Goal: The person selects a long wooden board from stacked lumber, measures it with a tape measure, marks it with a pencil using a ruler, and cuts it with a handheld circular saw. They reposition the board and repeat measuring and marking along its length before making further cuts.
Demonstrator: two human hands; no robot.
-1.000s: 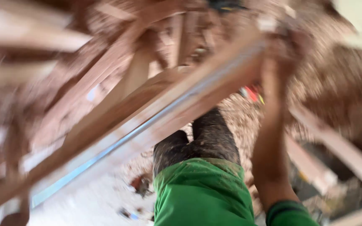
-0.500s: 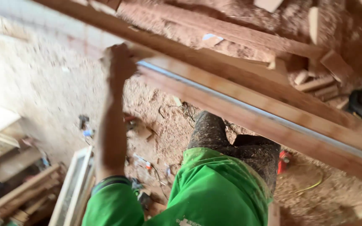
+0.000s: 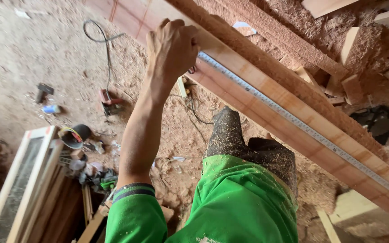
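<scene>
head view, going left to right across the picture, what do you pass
Wooden window frame leaning at the lower left → dark round bucket on the sawdust → left hand gripping the long wooden plank → steel ruler lying along the plank → black tool at the far right.

Sawdust covers the floor (image 3: pixel 32 58). A black cable (image 3: pixel 106 49) trails across it at far left to a red power tool (image 3: pixel 110 102). A framed panel (image 3: pixel 21 180) leans at near left beside a dark bucket (image 3: pixel 75 135). Wood offcuts (image 3: pixel 347 45) lie at far right.
</scene>
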